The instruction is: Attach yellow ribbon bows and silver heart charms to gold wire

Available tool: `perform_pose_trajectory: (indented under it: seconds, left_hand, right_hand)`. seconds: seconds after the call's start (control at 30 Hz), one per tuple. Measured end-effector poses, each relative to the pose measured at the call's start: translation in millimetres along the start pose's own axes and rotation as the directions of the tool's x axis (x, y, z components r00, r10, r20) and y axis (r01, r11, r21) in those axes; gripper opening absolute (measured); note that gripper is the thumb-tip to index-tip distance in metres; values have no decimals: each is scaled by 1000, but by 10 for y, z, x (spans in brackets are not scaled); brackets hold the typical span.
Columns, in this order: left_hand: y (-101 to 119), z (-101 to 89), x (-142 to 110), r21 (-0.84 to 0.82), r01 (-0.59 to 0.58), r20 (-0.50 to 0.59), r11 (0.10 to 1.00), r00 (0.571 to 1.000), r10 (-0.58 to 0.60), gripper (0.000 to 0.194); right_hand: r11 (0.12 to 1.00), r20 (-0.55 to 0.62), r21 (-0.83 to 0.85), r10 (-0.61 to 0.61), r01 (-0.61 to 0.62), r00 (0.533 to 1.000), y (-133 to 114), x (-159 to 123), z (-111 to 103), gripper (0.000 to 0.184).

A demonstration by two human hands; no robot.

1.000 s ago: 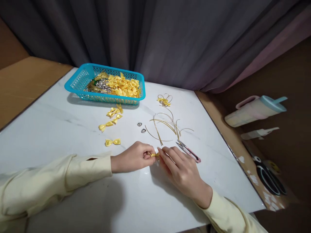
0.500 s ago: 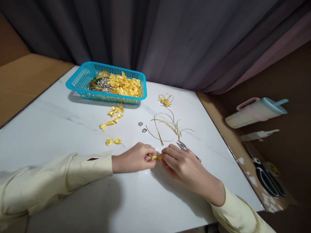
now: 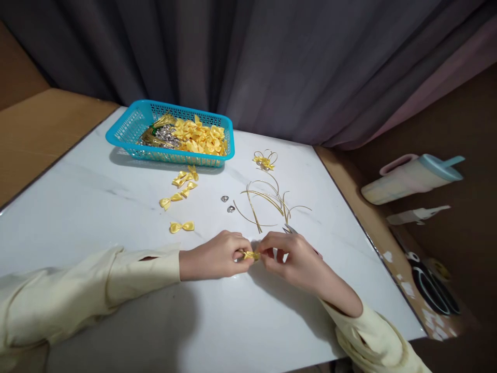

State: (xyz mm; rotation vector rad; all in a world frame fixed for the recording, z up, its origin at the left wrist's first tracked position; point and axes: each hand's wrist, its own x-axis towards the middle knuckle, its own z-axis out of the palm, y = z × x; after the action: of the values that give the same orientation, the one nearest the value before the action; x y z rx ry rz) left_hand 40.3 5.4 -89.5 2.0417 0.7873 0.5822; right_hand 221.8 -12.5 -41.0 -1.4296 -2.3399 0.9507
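My left hand [image 3: 215,256] and my right hand [image 3: 297,259] meet near the front middle of the white marble table [image 3: 97,207]. Both pinch one small yellow ribbon bow [image 3: 250,255] between their fingertips. The snips [image 3: 292,230] lie just behind my right hand, mostly hidden by it. Thin gold wires [image 3: 267,203] curve on the table beyond the hands. Two small silver hearts [image 3: 227,203] lie left of the wires.
A blue plastic basket [image 3: 128,132] with yellow bows and silver pieces stands at the back left. Loose yellow bows [image 3: 180,226] lie in front of it. A finished bow piece [image 3: 264,160] sits at the back. A lidded jug [image 3: 411,177] and scissors [image 3: 430,285] lie off the table's right edge.
My right hand has turned and slid a little left, covering more of the snips. Both hands keep their pinch on the yellow bow.
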Motion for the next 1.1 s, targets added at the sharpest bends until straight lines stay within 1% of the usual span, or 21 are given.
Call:
perform_pose_trajectory:
  seconds: [0.13,0.23,0.3,0.43,0.57,0.63,0.73,0.83,0.9,0.97,1.1]
  left_hand:
    - [7,4,-3,8,22,-19,1000,1000,-22,21]
    - [9,-4,-4,19,16,-6,1000,1000,-16,21]
    - [8,-13,-4,27,8,10,1000,1000,-8,23]
    - [-1,-27,-8,40,-40,50,998,998,38,27]
    - [-16,-20,-11,46,-74,63,996,995,71,25]
    - [-21,-12,-12,42,-71,60,997,996,68,23]
    - [-21,-6,-16,35,-52,45,998,998,50,21]
    - [-19,-11,-26,16,-24,23,1000,999,24,20]
    - [-20,-16,-33,2,-18,13,1000,1000,18,21]
    - [-22,-20,-35,-7,-18,10,1000,1000,18,21]
    - [-17,-26,-24,-4,-2,8,1000,1000,2,24]
  right_hand:
    - [999,-90,-9,-32,31,995,-64,-67,79,19]
    - [997,-125,-44,-69,64,990,-84,-97,130,22]
    - [997,-133,-50,-70,64,989,-81,-99,142,24]
    - [999,-132,-23,-27,24,991,-59,-70,109,22]
    - [1000,-109,4,-1,1,994,-20,-48,29,18]
    - [998,-91,28,56,-53,994,12,-58,-11,15]
    - [984,-10,73,167,-165,986,52,-98,-41,7]
    - [967,64,158,194,-202,979,47,-126,-18,5]
    - [957,58,208,194,-202,979,19,-125,12,7]
    - [953,28,231,192,-194,981,-13,-114,40,12]
    - [972,-42,197,141,-130,989,-52,-119,83,16]
